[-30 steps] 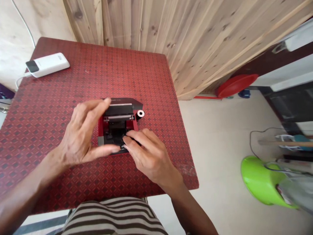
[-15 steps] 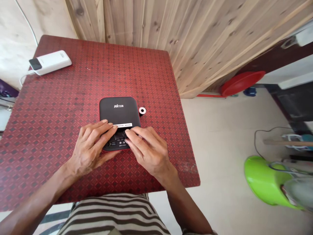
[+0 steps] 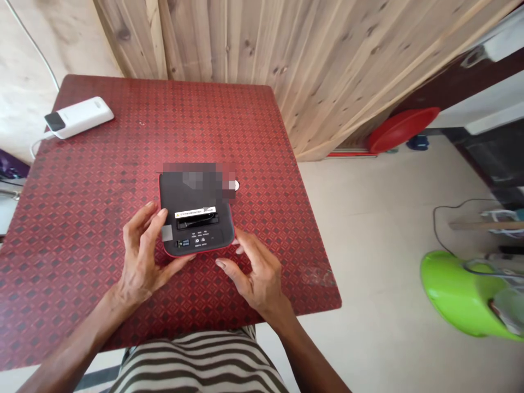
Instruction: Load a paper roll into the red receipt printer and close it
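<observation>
A small black device with a red rim (image 3: 195, 213) lies flat on the red patterned table (image 3: 82, 218), its lid closed, a white label and a slot on top. My left hand (image 3: 143, 256) rests against its left front corner, fingers spread and touching the edge. My right hand (image 3: 254, 273) hovers just off the device's front right corner, fingers apart and holding nothing. A small white round part (image 3: 233, 185) shows at the device's right side.
A white power bank (image 3: 77, 117) with a cable lies at the table's far left corner. A wooden plank wall (image 3: 266, 54) stands behind. On the floor to the right are a red basin (image 3: 403, 128) and a green plastic object (image 3: 462, 295).
The device's lid went from raised, showing the red inside, to closed. Both hands have drawn back from its top to its front corners, the right one lifting clear.
</observation>
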Demonstrator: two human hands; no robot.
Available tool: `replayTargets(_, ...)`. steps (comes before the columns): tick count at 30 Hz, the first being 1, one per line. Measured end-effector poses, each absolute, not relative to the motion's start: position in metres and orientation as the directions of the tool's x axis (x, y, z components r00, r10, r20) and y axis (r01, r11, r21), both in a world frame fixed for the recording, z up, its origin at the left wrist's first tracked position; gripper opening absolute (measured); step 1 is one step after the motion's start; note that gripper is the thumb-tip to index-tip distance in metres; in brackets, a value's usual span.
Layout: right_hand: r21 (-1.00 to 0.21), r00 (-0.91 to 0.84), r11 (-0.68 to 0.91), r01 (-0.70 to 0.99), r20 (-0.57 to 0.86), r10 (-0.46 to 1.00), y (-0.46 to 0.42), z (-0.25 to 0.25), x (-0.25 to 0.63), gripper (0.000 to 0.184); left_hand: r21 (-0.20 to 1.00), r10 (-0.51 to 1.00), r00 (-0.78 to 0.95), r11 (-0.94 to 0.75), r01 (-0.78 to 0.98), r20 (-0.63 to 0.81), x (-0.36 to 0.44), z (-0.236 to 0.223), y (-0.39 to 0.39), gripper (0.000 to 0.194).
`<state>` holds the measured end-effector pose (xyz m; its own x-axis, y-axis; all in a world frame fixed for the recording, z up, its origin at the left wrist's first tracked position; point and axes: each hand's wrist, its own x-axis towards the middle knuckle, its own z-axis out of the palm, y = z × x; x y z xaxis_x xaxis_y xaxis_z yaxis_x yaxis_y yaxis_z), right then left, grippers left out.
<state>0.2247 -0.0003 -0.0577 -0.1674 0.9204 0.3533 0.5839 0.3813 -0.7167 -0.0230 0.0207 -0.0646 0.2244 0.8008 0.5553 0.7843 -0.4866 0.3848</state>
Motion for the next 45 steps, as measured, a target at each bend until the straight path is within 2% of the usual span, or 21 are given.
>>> replayTargets(9, -0.661, -0.159, 0.398, 0.636, 0.392, 0.906, -0.004, -0.059, 0.220, 0.045, 0.409, 0.757, 0.241, -0.559, 0.721, 0.607, -0.028, -0.071, 0.020, 0.095)
replayTargets(18, -0.575, -0.165, 0.427, 0.699, 0.450, 0.877, -0.008, -0.061, 0.217, 0.044, 0.408, 0.737, 0.276, -0.599, 0.689, 0.617, -0.038, -0.076, 0.022, 0.079)
replayTargets(24, -0.620, -0.163, 0.433, 0.654, 0.444, 0.881, -0.006, -0.062, 0.220, 0.037, 0.362, 0.721, 0.292, -0.604, 0.710, 0.629, -0.039, -0.073, 0.023, 0.081)
replayTargets(29, -0.707, -0.183, 0.429, 0.562, 0.400, 0.898, 0.003, -0.058, 0.229, 0.027, 0.412, 0.736, 0.254, -0.590, 0.694, 0.627, -0.038, -0.073, 0.022, 0.078)
replayTargets(38, -0.711, -0.198, 0.470, 0.523, 0.435, 0.878, 0.010, -0.063, 0.232, 0.025, 0.520, 0.778, 0.224, -0.575, 0.632, 0.587, -0.038, -0.068, 0.022, 0.068)
replayTargets(42, -0.717, -0.204, 0.469, 0.515, 0.429, 0.880, 0.011, -0.059, 0.238, 0.025, 0.542, 0.783, 0.197, -0.566, 0.621, 0.590, -0.036, -0.071, 0.022, 0.072)
replayTargets(45, -0.683, -0.149, 0.472, 0.558, 0.476, 0.866, 0.022, -0.044, 0.242, 0.022, 0.509, 0.764, 0.197, -0.574, 0.642, 0.614, -0.035, -0.076, 0.021, 0.077)
